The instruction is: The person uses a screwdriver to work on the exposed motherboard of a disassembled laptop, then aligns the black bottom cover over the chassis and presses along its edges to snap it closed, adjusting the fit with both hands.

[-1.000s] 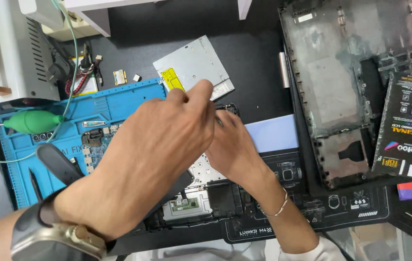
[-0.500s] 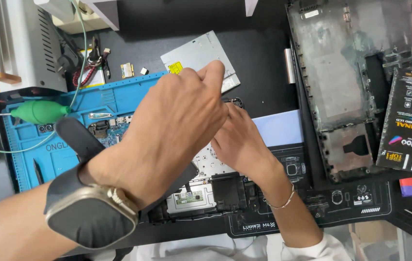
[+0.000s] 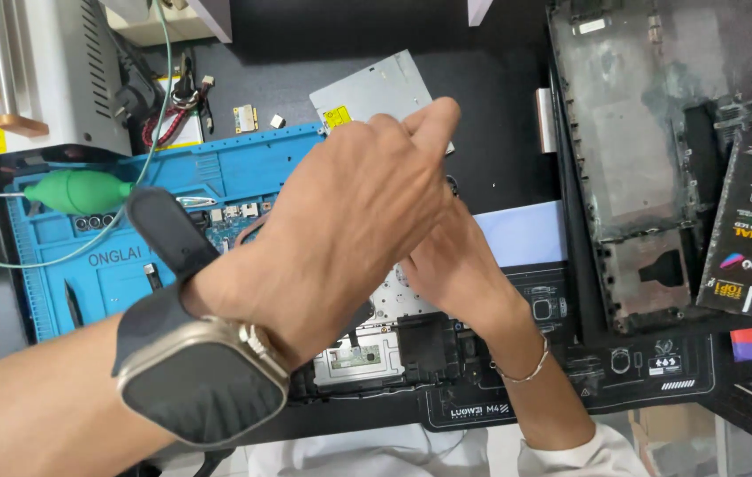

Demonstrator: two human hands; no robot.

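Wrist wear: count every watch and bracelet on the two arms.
2. A smartwatch with a dark band sits on the left wrist, lower left; a thin silver bracelet circles the right wrist, lower centre. Sleeves may hide more.

The left forearm enters from the lower left corner and rises diagonally, a large dark smartwatch strapped at the wrist. The left hand [image 3: 354, 221] is raised, back toward the camera, fingers curled and bunched at the top. Beneath it, the right hand [image 3: 455, 265] reaches up from the bottom edge, a thin bracelet on its wrist, fingers hidden behind the left.
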